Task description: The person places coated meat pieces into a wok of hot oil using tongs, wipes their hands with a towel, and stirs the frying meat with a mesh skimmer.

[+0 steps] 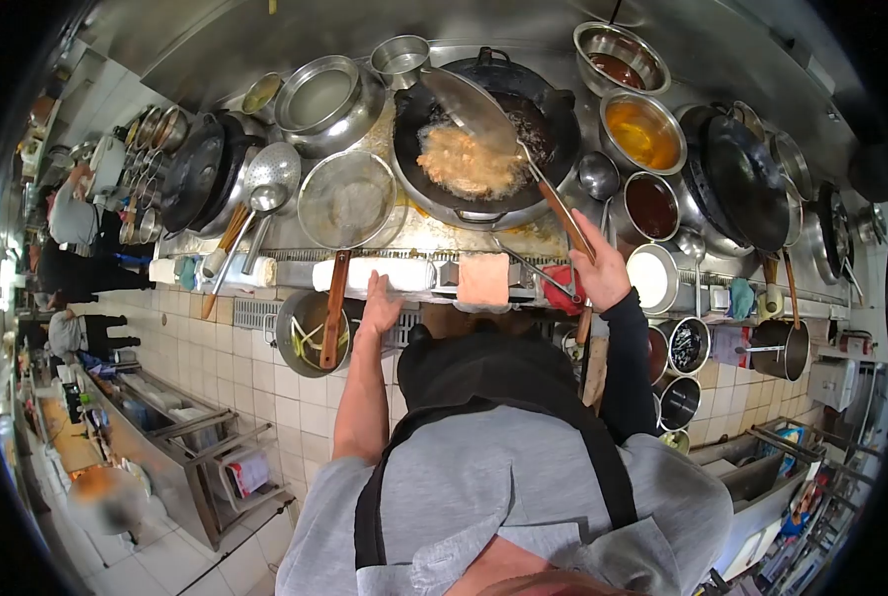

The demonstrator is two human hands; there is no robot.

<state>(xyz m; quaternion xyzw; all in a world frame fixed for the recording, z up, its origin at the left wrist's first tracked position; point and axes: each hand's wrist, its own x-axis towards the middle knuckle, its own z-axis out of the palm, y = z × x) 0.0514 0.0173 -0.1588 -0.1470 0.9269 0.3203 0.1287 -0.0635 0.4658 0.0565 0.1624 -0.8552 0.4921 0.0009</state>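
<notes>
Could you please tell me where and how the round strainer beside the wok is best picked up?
I would close the left hand around the wooden handle, coming from the person's side. It is long and narrow and points toward the person past the edge of the counter, while the round strainer's wide head lies farther away.

The shirt (464, 472) is grey, the apron (493, 382) and its straps (610, 467) black, the right forearm sleeve (631, 358) black

Bright, even light glints off the steel counter (444, 238) and pans. Wide-angle distortion bends the kitchen's edges into black corners, where distant figures blur softly.
</notes>
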